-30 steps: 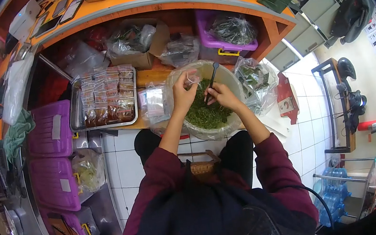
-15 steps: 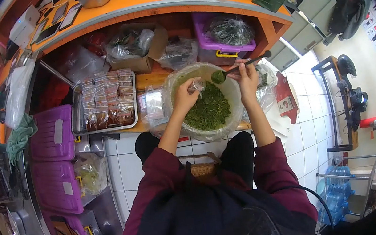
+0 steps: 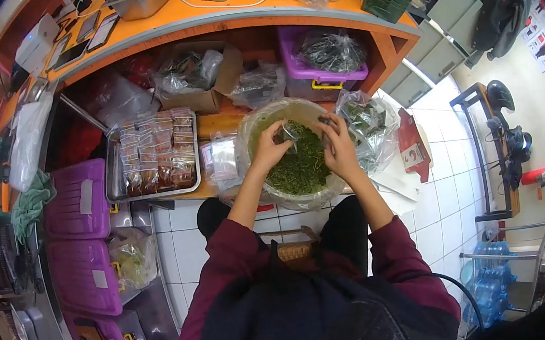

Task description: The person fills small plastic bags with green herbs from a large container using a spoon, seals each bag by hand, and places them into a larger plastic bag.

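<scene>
Moved inward since the earlier frame: my right hand (image 3: pixel 338 142), pinching a dark spoon (image 3: pixel 326 120); left hand (image 3: pixel 272 146), pinching a small clear bag (image 3: pixel 292 130); chopped greens (image 3: pixel 303 166), in the tub (image 3: pixel 311 199) below the table's (image 3: pixel 186 13) near edge, liable to scatter if spoon and bag misalign.

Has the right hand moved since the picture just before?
Yes, the right hand moved left, from the right rim of the tub inward.
</scene>
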The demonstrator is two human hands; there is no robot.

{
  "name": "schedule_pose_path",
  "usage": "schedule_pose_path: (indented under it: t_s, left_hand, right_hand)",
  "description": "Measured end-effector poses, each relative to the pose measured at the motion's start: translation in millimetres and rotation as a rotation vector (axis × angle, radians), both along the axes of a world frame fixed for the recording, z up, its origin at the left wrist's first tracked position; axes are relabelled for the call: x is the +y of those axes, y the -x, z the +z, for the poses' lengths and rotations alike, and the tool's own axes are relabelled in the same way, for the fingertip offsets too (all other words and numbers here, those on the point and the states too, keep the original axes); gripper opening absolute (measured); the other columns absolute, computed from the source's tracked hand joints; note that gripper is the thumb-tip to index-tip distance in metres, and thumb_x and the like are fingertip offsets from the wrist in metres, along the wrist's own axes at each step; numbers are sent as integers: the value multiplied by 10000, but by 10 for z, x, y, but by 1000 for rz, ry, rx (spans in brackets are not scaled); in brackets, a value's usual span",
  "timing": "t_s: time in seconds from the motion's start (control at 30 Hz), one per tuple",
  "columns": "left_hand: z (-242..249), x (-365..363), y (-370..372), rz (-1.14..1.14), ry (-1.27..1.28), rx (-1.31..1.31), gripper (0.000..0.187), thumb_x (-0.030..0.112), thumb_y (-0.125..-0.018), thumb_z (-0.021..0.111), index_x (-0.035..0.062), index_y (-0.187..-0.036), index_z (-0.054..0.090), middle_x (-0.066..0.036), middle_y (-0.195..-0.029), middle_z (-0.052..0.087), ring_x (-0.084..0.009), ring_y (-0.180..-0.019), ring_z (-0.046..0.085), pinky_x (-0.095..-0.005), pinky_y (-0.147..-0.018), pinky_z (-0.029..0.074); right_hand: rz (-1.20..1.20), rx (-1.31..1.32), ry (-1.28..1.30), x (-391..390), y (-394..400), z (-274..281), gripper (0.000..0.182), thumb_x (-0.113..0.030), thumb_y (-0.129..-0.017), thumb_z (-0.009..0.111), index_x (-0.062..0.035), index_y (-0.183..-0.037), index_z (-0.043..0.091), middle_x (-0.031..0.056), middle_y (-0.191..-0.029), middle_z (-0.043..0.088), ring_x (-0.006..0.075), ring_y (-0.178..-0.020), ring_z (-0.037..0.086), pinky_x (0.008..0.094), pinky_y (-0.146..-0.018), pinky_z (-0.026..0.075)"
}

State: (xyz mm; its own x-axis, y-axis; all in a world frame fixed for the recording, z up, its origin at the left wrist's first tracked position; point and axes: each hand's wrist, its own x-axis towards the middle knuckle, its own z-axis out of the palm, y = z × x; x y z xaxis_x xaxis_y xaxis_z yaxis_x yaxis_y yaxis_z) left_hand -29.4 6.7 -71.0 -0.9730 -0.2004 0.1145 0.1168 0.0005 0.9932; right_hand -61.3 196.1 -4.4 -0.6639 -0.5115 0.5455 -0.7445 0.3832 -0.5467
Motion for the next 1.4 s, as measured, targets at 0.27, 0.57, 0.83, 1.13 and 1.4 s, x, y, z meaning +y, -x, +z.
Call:
schedule_pose_path:
  t_s: [0.27, 0.57, 0.83, 1.13, 1.4]
  left_hand:
    - [87, 23, -39, -22, 174, 115, 597, -30, -689, 678, 45, -1254, 498, -85, -1074, 615, -133, -966, 579, -272, -775, 461]
    - [163, 16, -74, -19, 447, -255, 824, 138, -634, 811, 70, -1336, 386, -135, -1030, 610, -174, -931, 597, -278, -760, 472]
    - [43, 53, -5, 54, 285, 164, 531, 138, -728, 760, 8, -1190, 534, -131, -1117, 613, -215, -1022, 597, -331, -865, 477]
    - [303, -33, -116, 28, -452, -65, 208, 43, -802, 678, -69, -970, 625, -143, -878, 671, -185, -753, 666, -255, -702, 546]
    - [322, -76, -113, 0, -427, -67, 165, 95, -827, 669, -24, -938, 643, -101, -824, 668, -157, -746, 653, -267, -693, 535]
  right_hand:
    - [13, -110, 44, -266, 16, -11, 201, -78, -737, 670, -103, -936, 669, 102, -1238, 485, 329, -1216, 403, 421, -1016, 296]
    - [-130, 285, -286, -314, 68, 352, 148, -49, -644, 661, -90, -778, 616, 103, -1156, 493, 321, -1218, 386, 528, -1001, 251]
    - [-26, 442, -452, -279, 99, 110, 241, -66, -606, 667, -90, -840, 614, 99, -1128, 511, 302, -1206, 407, 543, -1026, 214]
    - [-53, -791, 495, -331, 49, -169, 157, -132, -808, 697, 1, -872, 645, 21, -788, 620, 90, -728, 563, 217, -673, 418]
    - [-102, -699, 598, -396, -2, -127, 147, -108, -815, 688, 33, -835, 653, 12, -748, 617, 72, -694, 536, 216, -639, 419]
